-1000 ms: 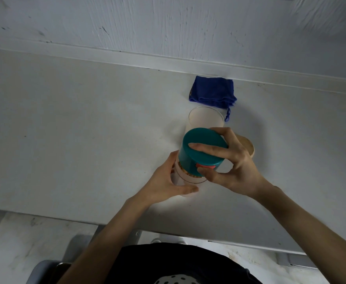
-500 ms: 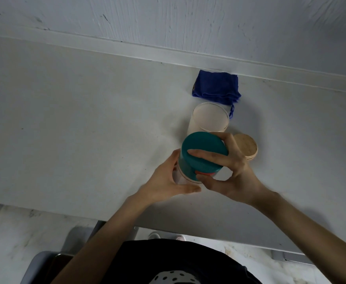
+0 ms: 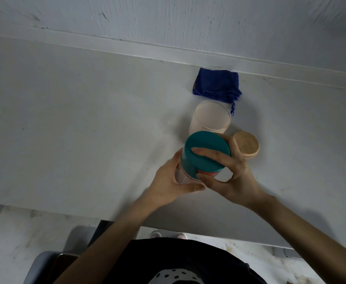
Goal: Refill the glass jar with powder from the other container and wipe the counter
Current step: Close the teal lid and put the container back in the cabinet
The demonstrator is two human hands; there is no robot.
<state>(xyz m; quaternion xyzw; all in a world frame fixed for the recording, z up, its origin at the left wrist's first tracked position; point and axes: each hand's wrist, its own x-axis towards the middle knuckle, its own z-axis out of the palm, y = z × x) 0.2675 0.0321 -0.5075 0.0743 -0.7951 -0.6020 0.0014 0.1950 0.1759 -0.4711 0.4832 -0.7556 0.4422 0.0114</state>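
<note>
A container with a teal lid (image 3: 203, 148) is held just above the counter's near middle. My left hand (image 3: 169, 181) wraps its pale body from the left. My right hand (image 3: 227, 171) grips the teal lid, fingers across its top and thumb under its rim. Right behind it stands the open glass jar (image 3: 211, 117), lidless, with pale powder inside. Its round wooden lid (image 3: 247, 146) lies flat on the counter to the jar's right. A folded blue cloth (image 3: 217, 85) rests behind the jar, against the wall strip.
The white counter (image 3: 75, 124) stretches wide to the left and right of the jars. A raised white strip (image 3: 127, 50) runs along the back wall. The counter's front edge (image 3: 45, 208) is near my body, with pale floor below.
My right hand's fingers have shifted round the teal lid while my left hand keeps the container's body. The view has drifted slightly; jar, wooden lid and cloth stay put.
</note>
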